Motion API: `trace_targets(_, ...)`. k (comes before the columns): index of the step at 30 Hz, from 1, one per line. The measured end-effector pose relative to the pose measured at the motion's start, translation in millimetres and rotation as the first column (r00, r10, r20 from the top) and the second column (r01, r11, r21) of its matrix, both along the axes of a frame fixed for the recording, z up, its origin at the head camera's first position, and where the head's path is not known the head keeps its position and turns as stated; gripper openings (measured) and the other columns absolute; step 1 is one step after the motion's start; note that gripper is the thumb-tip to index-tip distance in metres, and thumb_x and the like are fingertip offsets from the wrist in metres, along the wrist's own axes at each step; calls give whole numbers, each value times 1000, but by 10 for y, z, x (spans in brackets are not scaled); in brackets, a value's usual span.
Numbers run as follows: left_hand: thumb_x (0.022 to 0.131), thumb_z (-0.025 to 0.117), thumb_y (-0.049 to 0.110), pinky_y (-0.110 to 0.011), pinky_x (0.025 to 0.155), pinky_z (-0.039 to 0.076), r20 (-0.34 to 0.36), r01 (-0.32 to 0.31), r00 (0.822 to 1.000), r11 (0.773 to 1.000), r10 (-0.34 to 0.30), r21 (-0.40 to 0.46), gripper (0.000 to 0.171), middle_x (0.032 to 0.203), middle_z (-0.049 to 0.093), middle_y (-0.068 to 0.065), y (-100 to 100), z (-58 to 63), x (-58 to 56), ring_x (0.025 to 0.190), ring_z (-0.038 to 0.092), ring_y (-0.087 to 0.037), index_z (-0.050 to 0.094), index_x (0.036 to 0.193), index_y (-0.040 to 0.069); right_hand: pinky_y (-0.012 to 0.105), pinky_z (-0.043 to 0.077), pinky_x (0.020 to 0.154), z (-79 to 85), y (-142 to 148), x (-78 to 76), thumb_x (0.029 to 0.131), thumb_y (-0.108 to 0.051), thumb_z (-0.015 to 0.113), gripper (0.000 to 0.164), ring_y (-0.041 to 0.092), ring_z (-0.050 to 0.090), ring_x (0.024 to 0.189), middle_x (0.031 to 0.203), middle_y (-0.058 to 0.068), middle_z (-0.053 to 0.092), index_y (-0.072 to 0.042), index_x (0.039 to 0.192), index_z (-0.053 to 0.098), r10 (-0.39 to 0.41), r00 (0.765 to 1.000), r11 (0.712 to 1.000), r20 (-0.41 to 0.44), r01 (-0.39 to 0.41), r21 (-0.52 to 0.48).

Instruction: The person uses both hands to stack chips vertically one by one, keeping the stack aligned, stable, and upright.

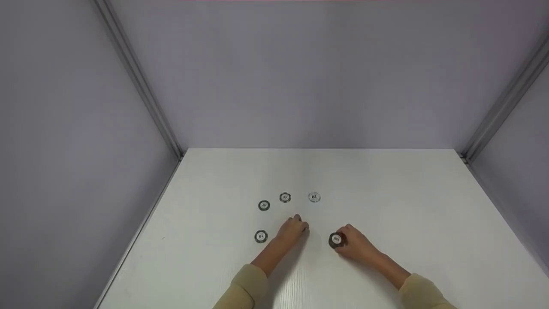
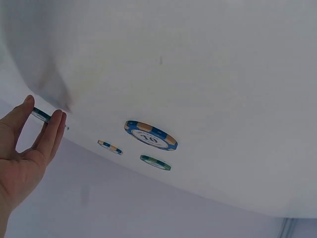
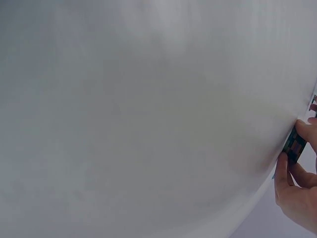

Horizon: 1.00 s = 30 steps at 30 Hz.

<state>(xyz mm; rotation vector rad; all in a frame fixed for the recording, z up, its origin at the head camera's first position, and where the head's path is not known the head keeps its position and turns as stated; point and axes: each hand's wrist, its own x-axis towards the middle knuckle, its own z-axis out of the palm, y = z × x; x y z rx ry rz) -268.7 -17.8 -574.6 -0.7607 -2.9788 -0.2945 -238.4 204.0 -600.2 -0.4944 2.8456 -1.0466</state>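
My left hand [image 1: 293, 228] is close over the middle of the white table. In the left wrist view its thumb and fingers pinch a green-edged poker chip [image 2: 40, 115], seen nearly edge-on. To the right, my right hand [image 1: 358, 245] grips a short stack of dark poker chips [image 1: 336, 240] by its sides, thumb nearer me and fingers on the far side. The stack's top face has a white centre with print. In the right wrist view, the stacked chips [image 3: 294, 145] show layered coloured edges between thumb and fingertips.
A chip marked 10 [image 1: 260, 236] lies flat left of my left hand. Two dark-rimmed chips [image 1: 264, 205] [image 1: 285, 197] and a pale chip [image 1: 314, 197] form an arc beyond it. Grey walls [image 1: 321, 77] enclose the table [image 1: 411, 193] at back and sides.
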Motion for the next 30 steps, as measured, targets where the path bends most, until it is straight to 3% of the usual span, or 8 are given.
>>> trace_targets(10, 83, 64, 11, -19, 64, 46, 0, 34, 999, 999, -34, -12, 17, 85, 57, -6, 66, 48, 32, 73, 56, -15, 71, 98, 12, 31, 44, 70, 9, 17, -6, 70, -5, 76, 32, 13, 47, 78, 86, -1, 48, -2, 97, 59, 30, 999, 999, -13, -30, -38)
trace_targets(30, 84, 63, 8, -18, 68, 46, -19, 64, 998, 998, -64, -10, 22, 90, 58, -6, 167, 36, 104, 78, 57, -14, 67, 105, 12, 33, 45, 70, -39, -12, -23, 69, -8, 77, 32, 13, 48, 78, 85, -2, 47, -4, 96, 59, 30, 999, 999, -32, -30, -17)
